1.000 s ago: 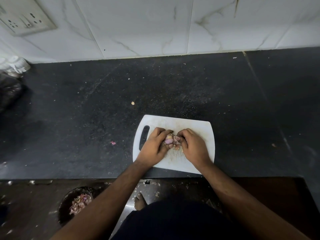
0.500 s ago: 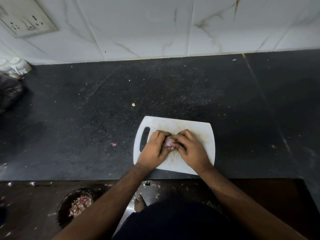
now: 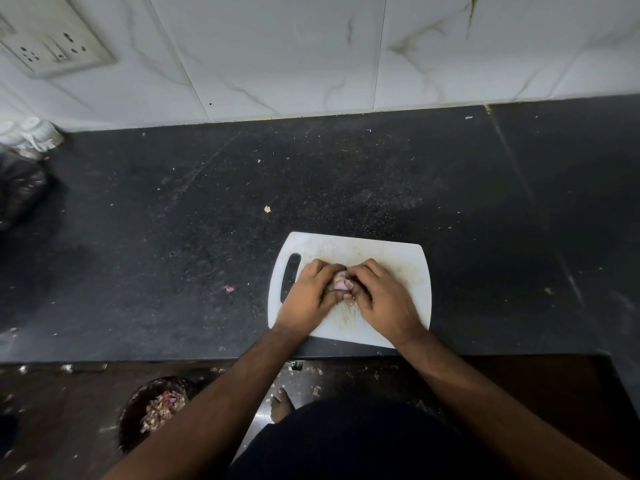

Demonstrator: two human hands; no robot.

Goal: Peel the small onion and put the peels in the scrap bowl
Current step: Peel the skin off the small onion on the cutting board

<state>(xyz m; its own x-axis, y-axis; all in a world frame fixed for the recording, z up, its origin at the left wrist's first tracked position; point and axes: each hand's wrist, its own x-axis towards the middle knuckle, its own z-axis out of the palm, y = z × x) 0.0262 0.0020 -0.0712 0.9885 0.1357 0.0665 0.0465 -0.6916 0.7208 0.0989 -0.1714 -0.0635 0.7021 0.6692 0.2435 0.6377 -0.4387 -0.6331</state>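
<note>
1. A dark speckled stone tabletop (image 3: 173, 209) runs along a white marble-patterned tiled wall (image 3: 311, 46), with a switch-and-socket plate (image 3: 52, 43) set in the wall at upper left.
2. A white cutting board (image 3: 381, 258) with a slotted handle on its left lies near the tabletop's front edge, its surface scuffed and stained.
3. Over the board, a person's left hand (image 3: 308, 299) and right hand (image 3: 384, 299) meet, fingers of both curled around a small onion (image 3: 340, 284), pinkish and only partly visible between them.
4. The left hand grips the onion from the left; the right hand pinches at it from the right, fingertips pressed to its skin.
5. A pink peel scrap (image 3: 228, 288) lies on the tabletop left of the board, and a pale fragment (image 3: 267, 209) lies farther back.
6. Below the tabletop, on the floor at lower left, a dark scrap bowl (image 3: 138, 403) holds a heap of pink and tan peels (image 3: 162, 408).
7. A bare foot (image 3: 281, 405) shows on the littered floor beneath the forearms.
8. A dark plastic bag (image 3: 20, 188) and white containers (image 3: 34, 133) sit at the far left edge.
</note>
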